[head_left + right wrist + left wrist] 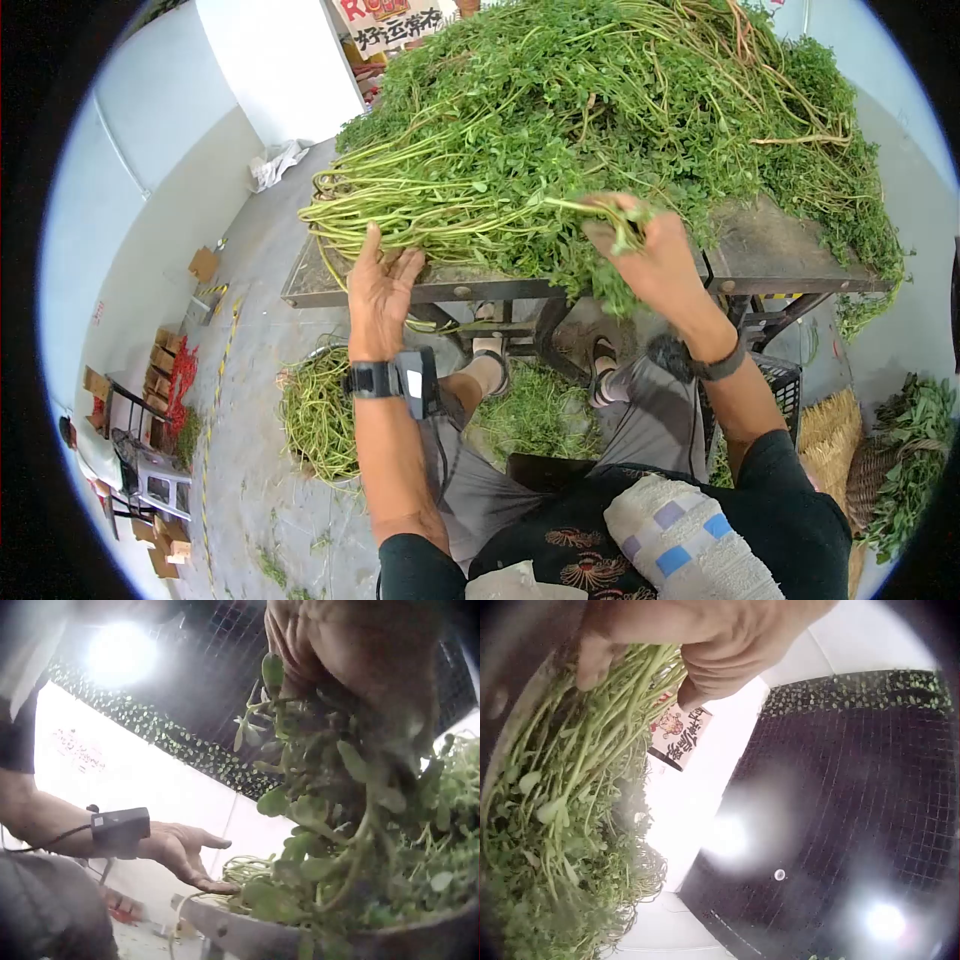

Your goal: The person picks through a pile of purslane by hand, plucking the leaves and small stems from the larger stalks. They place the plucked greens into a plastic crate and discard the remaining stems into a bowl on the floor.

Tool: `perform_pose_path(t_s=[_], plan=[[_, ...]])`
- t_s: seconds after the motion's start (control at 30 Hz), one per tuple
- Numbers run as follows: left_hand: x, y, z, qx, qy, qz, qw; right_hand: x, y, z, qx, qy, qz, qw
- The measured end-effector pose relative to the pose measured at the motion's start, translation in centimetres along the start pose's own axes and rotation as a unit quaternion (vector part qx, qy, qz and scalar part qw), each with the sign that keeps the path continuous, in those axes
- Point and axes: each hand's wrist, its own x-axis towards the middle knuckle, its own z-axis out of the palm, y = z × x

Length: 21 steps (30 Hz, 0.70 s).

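Note:
A large heap of leafy green stems covers the table, with long stem ends laid to the left. The left hand is palm up with fingers extended at the table's front edge, its fingertips against the stem ends. In the left wrist view that hand lies over the pale stems. The right hand grips a small leafy bunch above the front of the heap. Seen from the right wrist, leaves hang below the right hand, whose fingertips are hidden.
On the floor at left stands a container of stems. Loose greens lie between the person's feet. A black crate, a straw bundle and a woven basket stand at right. Boxes line the left wall.

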Motion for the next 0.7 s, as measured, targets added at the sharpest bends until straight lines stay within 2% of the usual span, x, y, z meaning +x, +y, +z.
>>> perform_pose_path(t_s=[0.03,0.1,0.13,0.17,0.2,0.23,0.27,0.33,0.37,0.43,0.47,0.5,0.57,0.6,0.63,0.7], plan=[[0.6,0.1,0.5,0.014,0.022,0.002,1.0,1.1,0.1,0.1,-0.003,0.003,0.001,1.0],[1.7,0.4,0.9,0.031,0.017,-0.005,0.999,2.7,0.5,0.5,-0.165,0.018,-0.047,0.985],[1.9,0.5,1.4,0.076,0.009,-0.012,0.997,3.1,1.6,1.1,-0.201,0.004,-0.013,0.98],[2.2,0.7,1.8,0.119,0.002,-0.018,0.993,2.6,2.4,1.6,-0.202,0.007,-0.013,0.979],[3.2,0.3,1.9,0.14,0.057,-0.02,0.988,1.6,3.1,2.1,-0.242,-0.038,-0.01,0.969],[3.7,0.1,1.7,0.136,0.056,-0.018,0.989,0.7,3.3,2.3,-0.281,-0.085,-0.008,0.956],[4.0,-0.2,1.2,0.133,0.044,0.002,0.99,-0.4,3.4,2.2,-0.283,-0.086,-0.01,0.955],[3.7,-0.4,0.9,0.088,0.008,0.026,0.996,-2.8,3.8,1.8,-0.193,-0.135,0.012,0.972],[3.8,-0.6,0.4,0.09,0.006,0.018,0.996,-3.6,4.1,1.5,-0.195,-0.134,0.021,0.971],[3.6,-0.3,0.3,-0.044,-0.025,0.014,0.999,-4.8,4.3,0.6,-0.143,-0.215,0.046,0.965],[2.9,-0.1,0.7,-0.051,-0.02,-0.006,0.998,-5.1,3.9,0.0,-0.122,-0.221,0.043,0.967],[3.0,-0.2,0.4,-0.055,-0.023,-0.01,0.998,-5.1,3.3,-0.6,-0.128,-0.22,0.046,0.966],[3.5,-0.1,-0.5,-0.103,-0.167,-0.021,0.98,-5.2,2.0,-2.0,-0.035,-0.133,0.033,0.99],[3.3,0.1,0.0,-0.093,-0.127,-0.016,0.987,-5.0,1.8,-2.8,-0.036,-0.109,0.042,0.993],[3.0,0.2,0.0,-0.093,-0.127,-0.021,0.987,-4.6,1.3,-3.6,-0.038,-0.109,0.047,0.992],[2.3,0.3,-0.2,-0.123,-0.177,-0.018,0.976,-3.7,0.0,-5.0,0.0,0.015,0.124,0.992]])
